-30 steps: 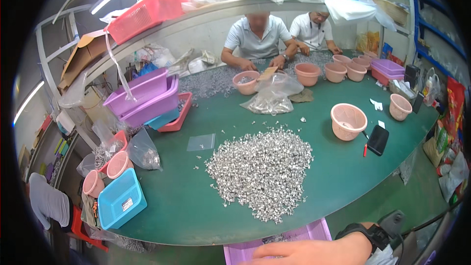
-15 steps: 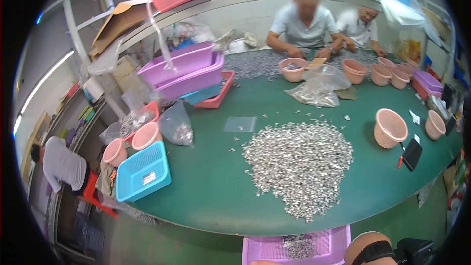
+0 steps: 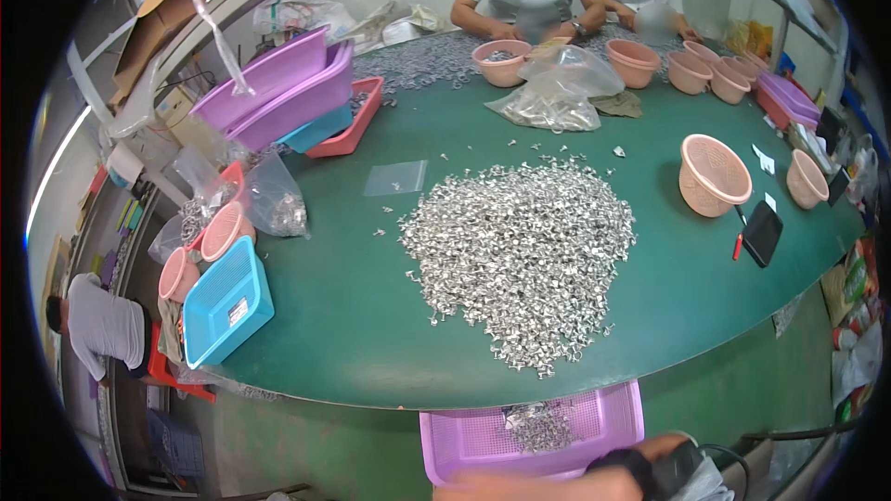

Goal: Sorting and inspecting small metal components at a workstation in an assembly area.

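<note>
At the lower edge, a blurred stretch of bare skin (image 3: 520,486) lies over the near rim of a purple basket (image 3: 444,450). It belongs to one of my hands or forearms; which one, I cannot make out. Right beside it are a black strap (image 3: 620,468) and more bare skin (image 3: 663,445), probably my right wrist. All fingers are smeared or cut off, so any hold is hidden. Small silver metal parts (image 3: 543,431) lie in the basket, below the table edge. Above, a large heap of similar shiny metal pieces (image 3: 520,260) covers the middle of the green table (image 3: 325,315).
Blue basket (image 3: 227,306) and pink baskets (image 3: 227,230) stand at left, near stacked purple tubs (image 3: 292,97). At right are a pink basket (image 3: 713,176), a black phone-like slab (image 3: 763,234) and a red-handled tool (image 3: 738,246). Two people work across the table behind a plastic bag (image 3: 557,97).
The whole view has shifted, so the table and heap appear further left and higher. More blurred bare skin shows at the lower edge, and the black strap appears further left.
</note>
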Demonstrator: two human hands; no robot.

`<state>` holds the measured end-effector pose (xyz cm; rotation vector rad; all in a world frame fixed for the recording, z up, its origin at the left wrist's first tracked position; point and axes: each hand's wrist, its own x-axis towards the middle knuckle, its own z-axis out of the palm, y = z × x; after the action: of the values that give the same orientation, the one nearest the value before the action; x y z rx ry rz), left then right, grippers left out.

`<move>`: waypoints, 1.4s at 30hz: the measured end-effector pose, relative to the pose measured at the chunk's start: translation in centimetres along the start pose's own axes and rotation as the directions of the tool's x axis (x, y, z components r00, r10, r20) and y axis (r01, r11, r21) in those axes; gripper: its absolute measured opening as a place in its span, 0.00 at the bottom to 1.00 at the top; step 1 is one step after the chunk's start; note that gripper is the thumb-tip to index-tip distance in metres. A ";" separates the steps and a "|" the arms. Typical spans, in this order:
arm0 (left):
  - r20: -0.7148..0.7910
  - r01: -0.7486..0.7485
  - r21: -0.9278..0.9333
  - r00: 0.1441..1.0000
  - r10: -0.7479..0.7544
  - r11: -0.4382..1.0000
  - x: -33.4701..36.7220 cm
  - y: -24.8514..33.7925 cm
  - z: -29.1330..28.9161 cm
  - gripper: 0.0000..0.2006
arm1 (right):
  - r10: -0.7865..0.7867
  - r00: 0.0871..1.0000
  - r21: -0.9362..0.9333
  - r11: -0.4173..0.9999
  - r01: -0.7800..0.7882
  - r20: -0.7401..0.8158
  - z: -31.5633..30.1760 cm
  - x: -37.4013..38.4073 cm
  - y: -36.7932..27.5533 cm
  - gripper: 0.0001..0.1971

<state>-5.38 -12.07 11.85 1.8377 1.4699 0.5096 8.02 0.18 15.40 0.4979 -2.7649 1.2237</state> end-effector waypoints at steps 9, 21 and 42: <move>-0.312 -0.103 -0.174 0.949 0.045 0.979 9.7 -8.8 6.0 0.07 | 0.489 0.452 0.090 0.747 -0.659 -0.746 8.3 -9.6 10.3 0.08; -0.481 -0.118 0.135 0.860 0.170 0.984 13.9 -9.5 7.1 0.08 | 0.524 0.241 0.131 0.575 -0.807 -0.817 7.6 -7.7 12.3 0.06; -0.563 -0.133 0.069 0.813 0.149 0.989 13.5 -8.7 7.1 0.10 | 0.518 0.194 0.280 0.697 -0.661 -0.833 7.1 -7.7 11.5 0.07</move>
<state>-2.66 -0.41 -1.00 1.9168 1.7216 1.2034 12.00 4.27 0.91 -1.1042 -1.9850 0.8847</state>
